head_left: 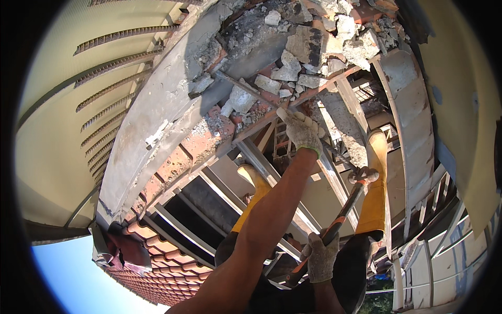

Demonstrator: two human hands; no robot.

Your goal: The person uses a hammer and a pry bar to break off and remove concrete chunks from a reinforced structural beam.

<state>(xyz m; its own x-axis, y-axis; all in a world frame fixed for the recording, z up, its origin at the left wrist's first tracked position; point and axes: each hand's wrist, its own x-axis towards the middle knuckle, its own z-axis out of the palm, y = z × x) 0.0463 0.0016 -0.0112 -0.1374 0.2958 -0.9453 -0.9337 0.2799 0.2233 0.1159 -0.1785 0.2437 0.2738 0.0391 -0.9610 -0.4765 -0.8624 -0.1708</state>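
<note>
My left hand (300, 129), in a pale knitted work glove, is closed around a long thin metal bar (246, 89). The bar's far end reaches into the broken mortar and tiles; its near end runs down to the right. In the same kind of glove, my right hand (320, 257) grips the orange and black handle of a hammer (342, 214) below my left arm. The hammer's head (363, 175) is at the bar's near end; whether they touch I cannot tell. Chunks of grey mortar (287, 67) lie around the bar's far end.
My yellow boots (372, 178) stand among the beams (209, 183) of an opened roof, with deep gaps between them. A curved concrete edge (151, 120) runs along the left. Red roof tiles (167, 272) slope away lower left. Corrugated sheeting with rusty rebar (115, 39) overhangs upper left.
</note>
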